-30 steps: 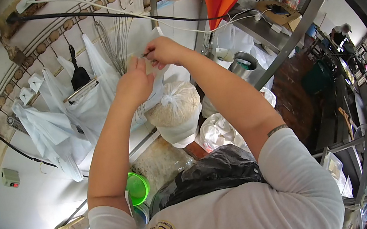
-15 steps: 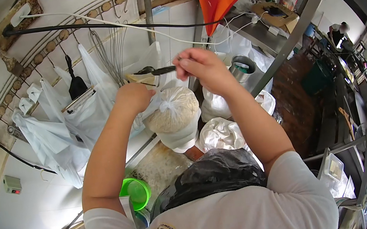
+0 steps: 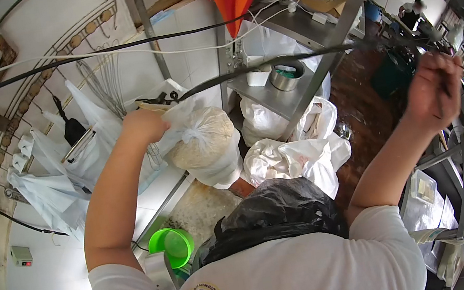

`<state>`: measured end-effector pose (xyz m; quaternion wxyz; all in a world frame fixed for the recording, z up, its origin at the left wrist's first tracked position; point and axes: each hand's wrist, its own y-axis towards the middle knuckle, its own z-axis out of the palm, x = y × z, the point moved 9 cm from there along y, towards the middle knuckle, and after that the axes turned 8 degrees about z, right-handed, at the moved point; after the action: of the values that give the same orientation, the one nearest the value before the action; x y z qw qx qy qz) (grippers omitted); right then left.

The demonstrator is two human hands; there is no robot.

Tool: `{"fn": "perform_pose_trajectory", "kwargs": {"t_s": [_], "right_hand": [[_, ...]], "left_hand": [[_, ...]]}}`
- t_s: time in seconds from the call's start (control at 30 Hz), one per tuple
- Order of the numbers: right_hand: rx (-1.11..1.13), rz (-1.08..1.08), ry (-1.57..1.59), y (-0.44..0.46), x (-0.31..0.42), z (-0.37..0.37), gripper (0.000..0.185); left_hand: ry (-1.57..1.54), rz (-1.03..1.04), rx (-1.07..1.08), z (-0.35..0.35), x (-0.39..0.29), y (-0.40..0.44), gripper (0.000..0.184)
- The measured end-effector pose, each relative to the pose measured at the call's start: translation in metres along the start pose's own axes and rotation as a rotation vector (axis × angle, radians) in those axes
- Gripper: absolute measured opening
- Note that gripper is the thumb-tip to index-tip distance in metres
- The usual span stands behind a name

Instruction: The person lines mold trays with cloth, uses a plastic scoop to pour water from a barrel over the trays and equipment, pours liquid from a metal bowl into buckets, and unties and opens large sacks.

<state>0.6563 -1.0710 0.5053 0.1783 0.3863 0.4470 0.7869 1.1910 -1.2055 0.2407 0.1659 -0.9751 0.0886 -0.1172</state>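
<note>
My right hand (image 3: pixel 433 92) is raised far to the right, fingers closed on one end of a long black strip (image 3: pixel 268 66). The strip stretches across the view, blurred near that hand, to a dark bunch close to my left hand (image 3: pixel 146 126). My left hand is closed beside a tan-edged thing (image 3: pixel 151 105); what its fingers hold is hidden. Just right of it stands a knotted clear bag (image 3: pixel 206 131) full of a pale beige material, set in a white sack (image 3: pixel 221 170).
White sacks (image 3: pixel 282 158) lie right of the full bag, below a metal shelf (image 3: pixel 264 98) holding a metal pot (image 3: pixel 286 74). Plastic bags (image 3: pixel 48 181) and whisks (image 3: pixel 103 83) hang on the left wall. A green bucket (image 3: pixel 170 247) stands below. Another person (image 3: pixel 412 15) is far back.
My right hand has swung far to the right, drawing the black strip out long. My left hand has shifted slightly left and remains by the tan-edged thing.
</note>
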Motion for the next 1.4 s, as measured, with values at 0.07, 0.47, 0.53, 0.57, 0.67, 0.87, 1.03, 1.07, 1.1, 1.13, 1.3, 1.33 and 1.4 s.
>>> {"fn": "perform_pose_trajectory", "kwargs": {"t_s": [0.07, 0.47, 0.53, 0.57, 0.67, 0.87, 1.03, 1.07, 1.1, 1.13, 1.3, 1.33, 1.4], "right_hand": [[-0.096, -0.162, -0.055, -0.013, 0.069, -0.046, 0.03], [-0.764, 0.047, -0.995, -0.084, 0.087, -0.167, 0.026], [-0.721, 0.509, -1.225, -0.116, 0.005, -0.213, 0.044], [-0.552, 0.743, -1.48, -0.127, -0.044, -0.209, 0.044], [0.091, 1.122, -1.89, -0.198, -0.203, -0.264, 0.044], [0.262, 0.972, -1.086, -0.181, -0.433, 0.017, 0.074], [0.361, 1.107, -0.981, -0.206, -0.492, 0.103, 0.046], [0.371, 1.108, -0.982, -0.207, -0.499, 0.105, 0.046], [0.353, 1.049, -0.996, -0.204, -0.504, 0.108, 0.036], [0.333, 0.99, -1.008, -0.196, -0.5, 0.114, 0.026], [0.228, 0.799, -1.012, -0.155, -0.465, 0.14, 0.019], [0.224, 0.678, -1.04, -0.144, -0.454, 0.149, 0.018], [0.227, 0.668, -1.043, -0.13, -0.446, 0.155, 0.018]], "left_hand": [[0.055, 0.018, -0.008, 0.003, -0.002, 0.003, 0.051], [-0.153, -0.021, -0.123, -0.02, 0.002, -0.006, 0.044], [-0.084, -0.007, -0.108, -0.013, 0.003, -0.004, 0.041], [-0.019, 0.005, -0.094, -0.008, 0.003, -0.003, 0.037], [0.019, 0.093, -0.208, 0.0, 0.004, -0.001, 0.03], [-0.02, 0.09, -0.233, 0.002, 0.005, -0.001, 0.023], [-0.094, 0.046, -0.208, 0.0, 0.011, -0.002, 0.03], [-0.118, 0.036, -0.217, -0.004, 0.011, -0.007, 0.03], [-0.125, 0.032, -0.216, -0.008, 0.014, -0.011, 0.03], [-0.167, 0.102, -0.198, -0.012, 0.01, -0.013, 0.03], [-0.373, 0.269, -0.371, -0.034, 0.014, -0.009, 0.026], [-0.457, 0.278, -0.499, -0.047, 0.018, -0.015, 0.03], [-0.542, 0.293, -0.628, -0.055, 0.025, -0.014, 0.037]]}}
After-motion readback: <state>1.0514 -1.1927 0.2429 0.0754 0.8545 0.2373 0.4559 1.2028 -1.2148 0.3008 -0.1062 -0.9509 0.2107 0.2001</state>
